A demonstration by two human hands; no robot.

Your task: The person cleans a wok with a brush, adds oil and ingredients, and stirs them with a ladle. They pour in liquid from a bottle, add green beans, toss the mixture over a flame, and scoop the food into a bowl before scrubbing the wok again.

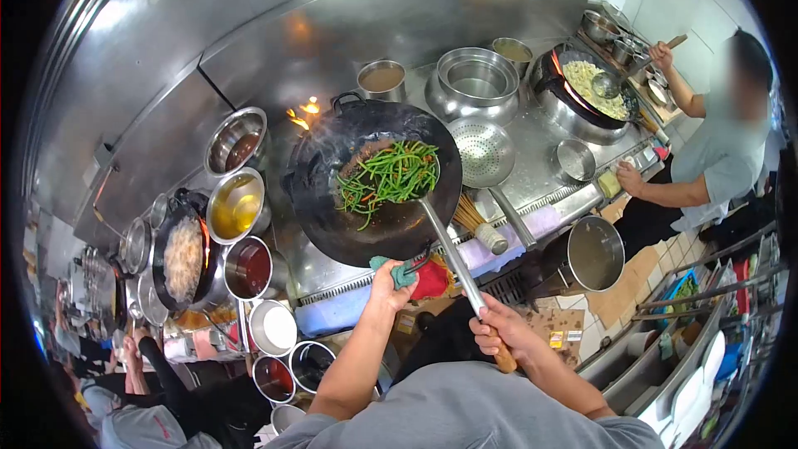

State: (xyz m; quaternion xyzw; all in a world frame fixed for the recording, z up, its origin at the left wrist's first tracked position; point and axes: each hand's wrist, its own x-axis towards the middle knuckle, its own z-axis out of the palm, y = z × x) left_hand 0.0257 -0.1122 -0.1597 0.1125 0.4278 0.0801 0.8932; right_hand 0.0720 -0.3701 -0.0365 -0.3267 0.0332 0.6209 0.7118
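Note:
My left hand (pixel 392 284) is closed around the near handle of a large black wok (pixel 374 237), with a folded green cloth (pixel 389 266) between palm and handle. Green beans (pixel 395 173) with reddish bits lie heaped in the wok. My right hand (pixel 496 328) grips the wooden end of a long metal ladle (pixel 447 245). The ladle reaches up into the wok, and its head meets the right side of the beans, partly covered by them. Flames (pixel 304 112) show past the wok's far left rim.
A perforated strainer (pixel 480 150) and a bamboo brush (pixel 490 237) lie right of the wok. Left stand bowls of yellow oil (pixel 235 206) and red sauce (pixel 248 268). At right, a co-worker (pixel 715 145) holds a ladle over another wok (pixel 594 87). A pot (pixel 596 254) stands nearby.

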